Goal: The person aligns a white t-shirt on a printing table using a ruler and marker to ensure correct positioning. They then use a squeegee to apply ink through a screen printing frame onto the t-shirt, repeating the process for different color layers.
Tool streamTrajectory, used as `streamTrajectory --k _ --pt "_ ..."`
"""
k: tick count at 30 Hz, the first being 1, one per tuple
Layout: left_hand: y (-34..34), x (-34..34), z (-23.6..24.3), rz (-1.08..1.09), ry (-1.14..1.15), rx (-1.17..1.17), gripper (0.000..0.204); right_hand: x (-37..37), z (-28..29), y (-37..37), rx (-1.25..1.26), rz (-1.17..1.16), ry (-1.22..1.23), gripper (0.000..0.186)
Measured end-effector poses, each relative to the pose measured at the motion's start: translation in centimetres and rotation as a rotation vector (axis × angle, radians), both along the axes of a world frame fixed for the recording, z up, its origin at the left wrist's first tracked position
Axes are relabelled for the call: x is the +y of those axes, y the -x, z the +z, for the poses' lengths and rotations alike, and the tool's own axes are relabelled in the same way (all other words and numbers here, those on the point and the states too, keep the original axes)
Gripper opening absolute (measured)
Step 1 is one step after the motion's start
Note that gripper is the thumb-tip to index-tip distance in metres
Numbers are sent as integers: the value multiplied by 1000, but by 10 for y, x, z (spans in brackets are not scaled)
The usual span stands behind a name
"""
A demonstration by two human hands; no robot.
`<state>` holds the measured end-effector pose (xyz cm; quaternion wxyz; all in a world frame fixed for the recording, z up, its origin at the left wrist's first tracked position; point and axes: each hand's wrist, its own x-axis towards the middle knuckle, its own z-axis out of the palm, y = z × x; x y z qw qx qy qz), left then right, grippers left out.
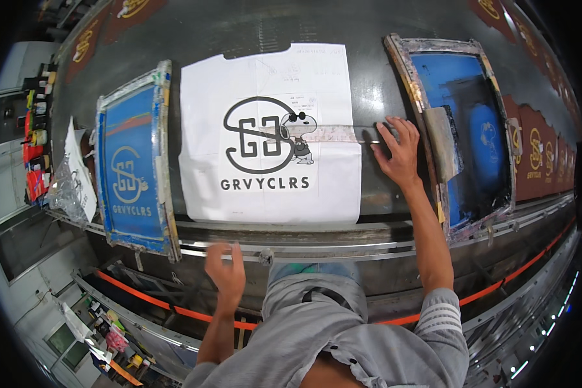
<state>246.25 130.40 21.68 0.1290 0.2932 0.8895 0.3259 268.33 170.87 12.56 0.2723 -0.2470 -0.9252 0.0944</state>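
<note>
A white paper sheet (208, 194) lies on the dark platen (385, 200), printed with a round grey logo, lettering and a cartoon dog in sunglasses. A long pale ruler (343, 133) stretches across the sheet from the logo toward its right. My right hand (399, 150) holds that ruler's right end between thumb and fingers. Below the sheet's lower left, beside the metal rail (304, 237), my left hand (224, 275) has loosely bent, parted fingers, with nothing visible in it.
Blue printing screens in worn frames stand left (134, 187) and right (459, 71), the latter with a squeegee (441, 142). Crumpled plastic (68, 187) lies far left. Brown printed pieces (535, 155) line the right and far edges. An orange rail (152, 297) runs below.
</note>
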Motion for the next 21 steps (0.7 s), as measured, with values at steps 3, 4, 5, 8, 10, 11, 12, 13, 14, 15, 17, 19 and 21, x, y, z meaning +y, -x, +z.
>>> streamTrajectory --k 3,4,5,8,10,11,12,13,14,15,17,19,21 --pt "-57 -115 -20 231 227 -585 28 -6 3 -3 73 15 -17 64" --pt "-83 -163 -50 375 116 -780 26 -8 6 -4 80 16 -55 58" --pt "-106 -218 -96 585 115 -1099 23 -13 9 -9 126 -48 -39 56" --pt "-156 -259 -150 947 92 -1383 20 -36 35 -3 277 -148 -59 49" --pt "-159 -231 -138 937 42 -1321 19 -69 59 -4 401 -144 44 46" --pt "-152 -222 -136 923 28 -1290 19 -82 67 -8 461 -141 95 45" --pt "-146 -215 -136 909 9 -1273 19 -96 73 -19 450 -149 106 42" --pt "-138 -206 -135 886 -2 -1253 19 -111 75 -29 444 -164 118 40" --pt "-131 -198 -133 865 -14 -1239 19 -124 76 -38 438 -176 130 37" --pt "-126 -192 -132 850 -24 -1229 19 -135 76 -45 438 -205 166 34" --pt "-119 -183 -129 835 -39 -1203 19 -156 75 -57 443 -258 249 30" --pt "-114 -176 -127 816 -50 -1191 19 -166 76 -62 468 -248 323 28" --pt "-111 -171 -126 804 -57 -1185 18 -172 83 -67 475 -211 381 29"
